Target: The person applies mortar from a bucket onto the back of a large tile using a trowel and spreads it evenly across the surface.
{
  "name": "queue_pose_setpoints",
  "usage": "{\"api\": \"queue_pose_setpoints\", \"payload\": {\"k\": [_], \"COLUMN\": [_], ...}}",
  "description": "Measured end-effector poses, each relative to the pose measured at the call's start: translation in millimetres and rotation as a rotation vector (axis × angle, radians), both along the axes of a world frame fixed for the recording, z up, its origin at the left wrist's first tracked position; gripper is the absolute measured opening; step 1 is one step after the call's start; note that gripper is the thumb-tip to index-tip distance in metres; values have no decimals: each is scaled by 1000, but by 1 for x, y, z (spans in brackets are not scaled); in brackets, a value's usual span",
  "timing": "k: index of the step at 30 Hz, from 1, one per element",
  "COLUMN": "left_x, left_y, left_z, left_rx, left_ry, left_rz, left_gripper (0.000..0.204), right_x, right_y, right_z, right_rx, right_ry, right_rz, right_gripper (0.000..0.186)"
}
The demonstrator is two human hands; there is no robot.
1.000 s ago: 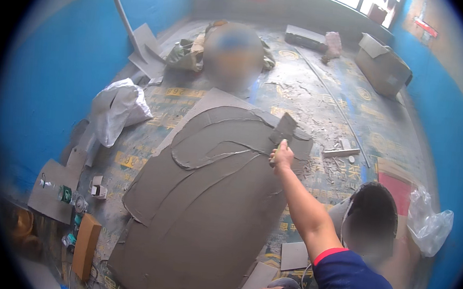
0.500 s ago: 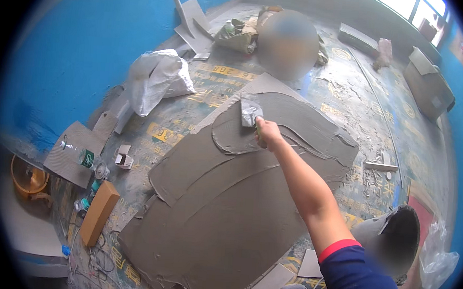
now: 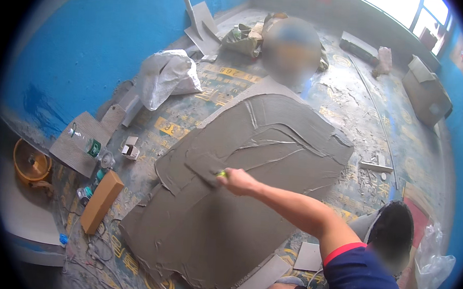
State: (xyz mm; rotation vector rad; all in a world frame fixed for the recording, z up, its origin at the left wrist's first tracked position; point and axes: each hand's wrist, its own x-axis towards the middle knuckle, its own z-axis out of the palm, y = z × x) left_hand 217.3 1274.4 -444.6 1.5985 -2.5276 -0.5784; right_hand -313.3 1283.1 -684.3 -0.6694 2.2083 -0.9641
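Note:
My right hand [image 3: 238,181] is closed round the yellow-green handle of a trowel [image 3: 204,168]. Its blade lies flat on the wet grey mortar [image 3: 260,199], left of the middle, and blends with it in colour. The mortar covers most of a large slab [image 3: 240,94] lying on the floor; a ribbed bare strip of the slab shows along the far left edge. Curved ridges run across the far part of the mortar, and the near part is smoother. My right arm reaches in from the lower right. My left hand is out of sight.
A black-mouthed bucket [image 3: 393,231] stands at the right beside a clear plastic bag [image 3: 433,263]. To the left lie a brown cardboard box [image 3: 102,203], a plastic bottle [image 3: 86,143] and a white sack [image 3: 166,79]. A shovel [image 3: 201,29] leans on the blue wall. Something blurred is at the back.
My right hand has drawn the trowel from the far part of the mortar toward me and to the left. Its blade, raised to view before, now lies flat on the mortar.

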Motion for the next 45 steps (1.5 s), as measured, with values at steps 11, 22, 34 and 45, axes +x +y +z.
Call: {"api": "queue_pose_setpoints", "payload": {"k": [11, 22, 34, 45], "left_x": [32, 49, -11, -39], "left_y": [5, -16, -28, -38], "left_z": [12, -6, -2, -23], "left_rx": [132, 279, 338, 452], "left_ry": [19, 213, 289, 351], "left_rz": [41, -114, -540, -644], "left_gripper": [26, 27, 30, 31], "right_x": [-75, 15, 183, 246], "right_y": [207, 326, 364, 502], "right_z": [-59, -73, 197, 184], "right_rx": [201, -367, -193, 1375], "right_ry": [279, -28, 272, 162], "right_rz": [-1081, -1551, -1028, -708], "right_gripper": [50, 37, 32, 32]}}
